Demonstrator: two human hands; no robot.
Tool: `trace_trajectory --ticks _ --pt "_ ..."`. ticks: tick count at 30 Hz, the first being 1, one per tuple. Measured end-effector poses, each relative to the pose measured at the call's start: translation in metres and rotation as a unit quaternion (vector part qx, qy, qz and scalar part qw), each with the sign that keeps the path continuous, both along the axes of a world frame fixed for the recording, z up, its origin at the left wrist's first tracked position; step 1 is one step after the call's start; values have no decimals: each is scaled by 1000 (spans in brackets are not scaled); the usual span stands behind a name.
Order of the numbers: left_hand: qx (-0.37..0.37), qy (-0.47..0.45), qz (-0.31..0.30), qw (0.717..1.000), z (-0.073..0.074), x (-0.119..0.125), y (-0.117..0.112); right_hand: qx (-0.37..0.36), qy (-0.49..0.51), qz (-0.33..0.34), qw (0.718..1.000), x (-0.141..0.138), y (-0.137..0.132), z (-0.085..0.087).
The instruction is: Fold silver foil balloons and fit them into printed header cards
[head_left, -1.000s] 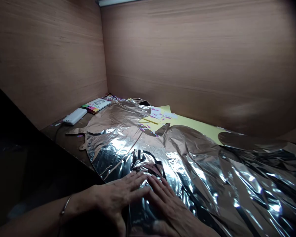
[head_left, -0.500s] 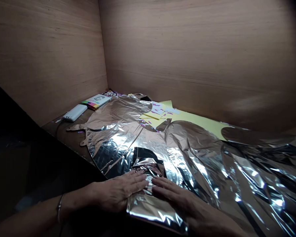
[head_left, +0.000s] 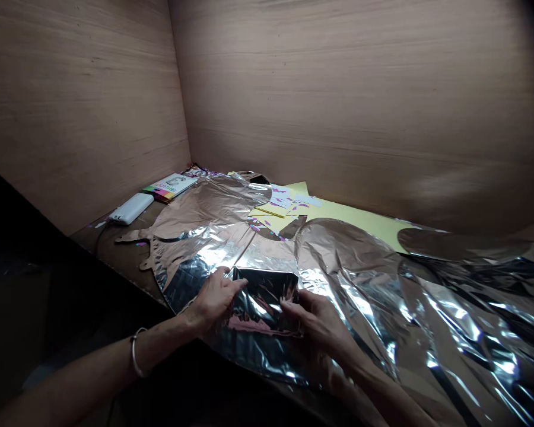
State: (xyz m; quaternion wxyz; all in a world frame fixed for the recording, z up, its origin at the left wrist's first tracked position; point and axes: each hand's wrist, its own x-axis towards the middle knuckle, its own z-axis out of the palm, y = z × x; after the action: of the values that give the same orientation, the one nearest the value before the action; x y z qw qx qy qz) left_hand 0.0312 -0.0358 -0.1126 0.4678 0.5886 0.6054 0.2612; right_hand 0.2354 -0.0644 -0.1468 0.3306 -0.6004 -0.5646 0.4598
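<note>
We seem mid-fold: our right hand [head_left: 318,314] pinches the foil flap [head_left: 264,296]; whether our left hand [head_left: 213,299] has a closed grip, we cannot tell. Next likely calls for level edges.

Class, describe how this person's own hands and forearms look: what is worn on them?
The left hand and right hand are both gloveless. A thin, silvery, rounded bangle circles the left wrist; no bracelet or watch shows on the right. The left forearm and right forearm show no sleeve.
</note>
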Motion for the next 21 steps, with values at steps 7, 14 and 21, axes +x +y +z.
trace_trajectory --ticks 7,14,21 --pt "380 296 -291 827 -4 25 -2 15 -94 -1 995 1 3 -9" --pt "294 311 -434 793 -32 30 12 159 -416 36 895 -9 2 15" --pt "312 330 -436 777 -26 34 4 378 -388 215 813 -28 20 -15"
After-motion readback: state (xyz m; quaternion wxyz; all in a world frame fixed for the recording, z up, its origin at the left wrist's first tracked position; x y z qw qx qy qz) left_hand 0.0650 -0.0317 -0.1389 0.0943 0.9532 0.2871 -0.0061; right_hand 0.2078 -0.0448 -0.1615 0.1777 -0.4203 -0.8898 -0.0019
